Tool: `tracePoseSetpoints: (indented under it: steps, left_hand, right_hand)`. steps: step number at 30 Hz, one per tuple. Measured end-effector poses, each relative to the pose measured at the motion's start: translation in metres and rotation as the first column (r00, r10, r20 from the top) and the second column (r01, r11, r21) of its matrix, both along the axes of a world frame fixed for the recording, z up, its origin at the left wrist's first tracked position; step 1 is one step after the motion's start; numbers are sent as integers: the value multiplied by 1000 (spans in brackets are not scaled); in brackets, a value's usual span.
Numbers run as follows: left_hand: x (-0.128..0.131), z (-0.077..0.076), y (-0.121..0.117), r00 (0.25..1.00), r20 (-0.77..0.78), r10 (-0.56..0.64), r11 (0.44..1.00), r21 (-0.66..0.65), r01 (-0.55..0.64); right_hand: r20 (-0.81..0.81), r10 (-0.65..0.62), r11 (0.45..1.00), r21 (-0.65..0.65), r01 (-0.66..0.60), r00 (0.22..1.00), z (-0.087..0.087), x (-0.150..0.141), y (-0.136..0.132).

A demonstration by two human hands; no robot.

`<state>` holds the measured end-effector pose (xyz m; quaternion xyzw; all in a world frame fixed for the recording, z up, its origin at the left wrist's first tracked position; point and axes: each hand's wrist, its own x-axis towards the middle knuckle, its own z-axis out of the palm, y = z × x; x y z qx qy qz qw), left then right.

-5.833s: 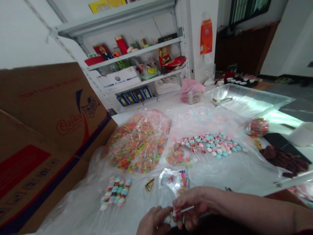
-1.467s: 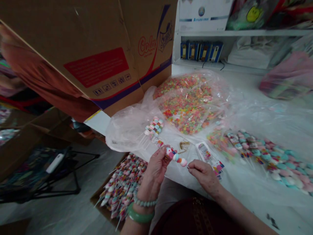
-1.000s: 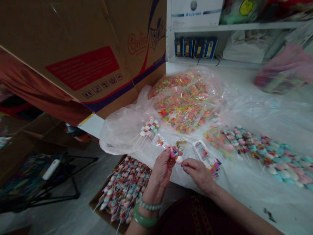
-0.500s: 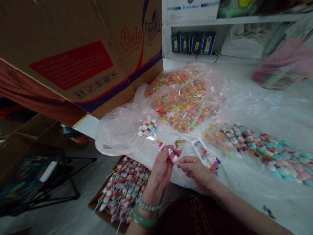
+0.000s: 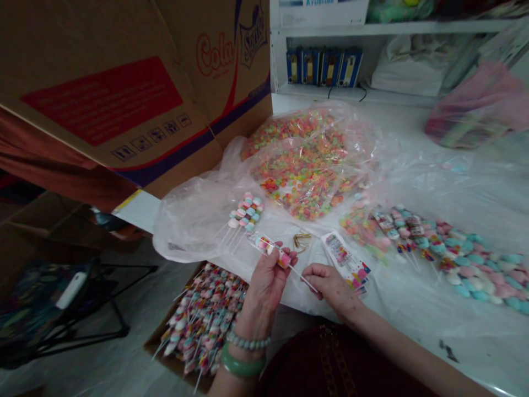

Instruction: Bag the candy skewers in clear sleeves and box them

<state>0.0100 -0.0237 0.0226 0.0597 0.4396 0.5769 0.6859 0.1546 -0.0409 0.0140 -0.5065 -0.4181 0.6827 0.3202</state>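
Behind the desk (image 5: pixel 397 124), one white shelf (image 5: pixel 397 27) bore four blue boxes (image 5: pixel 324 67) side by side. Watching remotely, I saw one big Cola/Sprite carton (image 5: pixel 124 99) at the desk's left, and one clear bag (image 5: pixel 367 138) filled with orange, green and yellow ring candies (image 5: pixel 306 179). One lower cardboard box (image 5: pixel 171 368), below the desk edge, was packed with marshmallow sticks (image 5: pixel 206 317), too many for me to count. At the right lay loose marshmallows (image 5: pixel 491 275) beside at least two wrapped sticks (image 5: pixel 386 226).

Nearer me, the left hand (image 5: pixel 266 278) was clamped on one sleeved marshmallow skewer (image 5: pixel 284 259), held tilted over the desk's front edge. The right hand (image 5: pixel 333 289) had its fingers curled beside the skewer's white stick; I couldn't tell whether they gripped it. Gold ties (image 5: pixel 303 237) and printed packets (image 5: pixel 341 251) lay just beyond.
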Motion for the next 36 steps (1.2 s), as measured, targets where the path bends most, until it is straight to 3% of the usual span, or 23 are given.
tracePoseSetpoints:
  steps: [3, 5, 9, 11, 14, 16, 19, 22, 27, 29, 33, 35, 36]
  left_hand:
    - [8, 0, -1, 995, -95, 20, 998, 56, -15]
    - [12, -1, -2, 992, -111, 53, 995, 87, -44]
    - [14, -7, -4, 988, -141, 58, 993, 112, -42]
    - [16, -11, -7, 960, -280, 22, 993, 115, 11]
    - [19, -14, -10, 895, -445, 19, 990, 130, 44]
    - [21, -16, -11, 913, -407, -19, 992, 103, 67]
    - [23, -18, -13, 976, -143, -165, 985, 32, 171]
    - [23, -17, -13, 967, 54, -248, 969, 21, 247]
    - [20, -14, -10, 989, 27, -147, 986, -70, 149]
    - [19, -16, -10, 997, -6, -77, 994, -74, 76]
    - [25, -24, -11, 999, -20, 28, 996, -81, -29]
    - [29, -26, -12, 999, 10, 51, 995, -82, -50]
    - [31, -25, -12, 998, 40, 42, 995, -87, -39]
  right_hand:
    - [-28, -58, 998, 30, 59, 998, 0, 3, 0]
    - [-19, -33, 998, 48, 34, 999, 1, 4, -1]
    - [179, 56, 995, 73, -70, 982, 1, 4, -2]
    - [295, 17, 978, 195, -78, 955, 0, 2, 0]
    - [435, -58, 877, 453, -163, 899, -3, -3, 4]
    - [475, -106, 837, 517, -179, 874, -7, -5, 7]
    - [459, -119, 825, 539, -169, 880, -14, -5, 7]
    - [388, -84, 758, 623, -194, 918, -18, -1, 8]
    - [413, -50, 703, 661, -261, 910, -18, 3, 4]
    - [531, -86, 657, 667, -352, 843, -17, -1, -2]
    - [741, -283, 541, 648, -536, 609, -12, -16, -11]
    - [751, -308, 527, 646, -552, 585, -11, -21, -8]
    - [732, -288, 551, 654, -518, 618, -10, -22, -5]
